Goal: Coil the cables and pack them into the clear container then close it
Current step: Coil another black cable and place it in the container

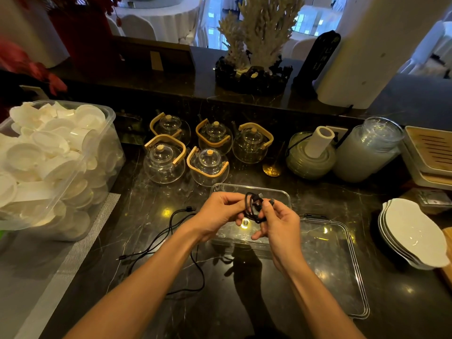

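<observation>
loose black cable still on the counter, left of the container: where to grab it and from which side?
Probably at the plug end of the loose black cable, which lies nearest the clear container with bare counter around it. Come from above with a pinch; the cable lies flat. Both the left hand and right hand currently hold the coiled cable.

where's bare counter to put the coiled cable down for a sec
Bare patch: near edge of the counter, between the loose cable and clear lid. Crowded: glass teapots behind the clear container, tub of white dishes left, plates right.
</observation>
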The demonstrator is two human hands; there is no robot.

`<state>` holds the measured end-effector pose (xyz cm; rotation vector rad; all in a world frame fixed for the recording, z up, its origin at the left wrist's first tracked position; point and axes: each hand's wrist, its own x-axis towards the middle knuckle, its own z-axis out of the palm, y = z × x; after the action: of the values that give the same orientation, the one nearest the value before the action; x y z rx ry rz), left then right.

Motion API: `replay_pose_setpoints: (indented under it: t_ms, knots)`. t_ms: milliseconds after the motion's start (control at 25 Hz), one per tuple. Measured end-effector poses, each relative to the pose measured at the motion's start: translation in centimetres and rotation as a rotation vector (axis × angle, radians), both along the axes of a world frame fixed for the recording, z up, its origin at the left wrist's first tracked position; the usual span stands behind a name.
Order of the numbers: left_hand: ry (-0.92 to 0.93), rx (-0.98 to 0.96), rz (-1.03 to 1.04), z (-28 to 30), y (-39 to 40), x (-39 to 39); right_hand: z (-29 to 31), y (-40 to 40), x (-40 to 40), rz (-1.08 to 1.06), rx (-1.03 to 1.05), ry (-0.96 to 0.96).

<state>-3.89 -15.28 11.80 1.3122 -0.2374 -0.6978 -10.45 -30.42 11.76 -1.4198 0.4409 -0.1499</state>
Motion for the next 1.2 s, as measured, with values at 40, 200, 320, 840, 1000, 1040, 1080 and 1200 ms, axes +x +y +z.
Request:
replay_pose_setpoints:
  t_ms: [40,200,320,840,1000,1040,1080,1200]
  knots:
    - [0.027,-0.008,0.033,0.0,0.0,0.0,-0.2,0.1,-0.1,0.011,-0.04,-0.002]
    - [0.191,-0.129,0.069,-0.1,0.1,-0.2,-0.6,0.3,-0.4,0.017,-0.301,-0.024]
    - [0.085,0.066,0.113,0.0,0.0,-0.3,-0.3,0.6,-0.7,0.05,-0.39,-0.055]
    - [0.014,0.247,0.278,-1.3,-1.0,0.0,-1.4,0.0,0.3,0.066,0.094,0.071]
    - [0.027,0.323,0.19,-1.5,-0.4,0.9,-2.4,-0.8,1.3,0.146,0.088,0.176]
    - [0.031,0.351,0.178,-1.7,-0.3,1.3,-2.6,-1.0,1.6,0.181,0.081,0.213]
    - [0.025,0.386,0.163,-1.9,-0.1,1.7,-2.9,-1.3,2.1,0.217,0.065,0.249]
    - [-0.082,0.571,0.084,-3.4,0.5,3.0,-4.2,-1.8,3.5,0.302,-0.031,0.336]
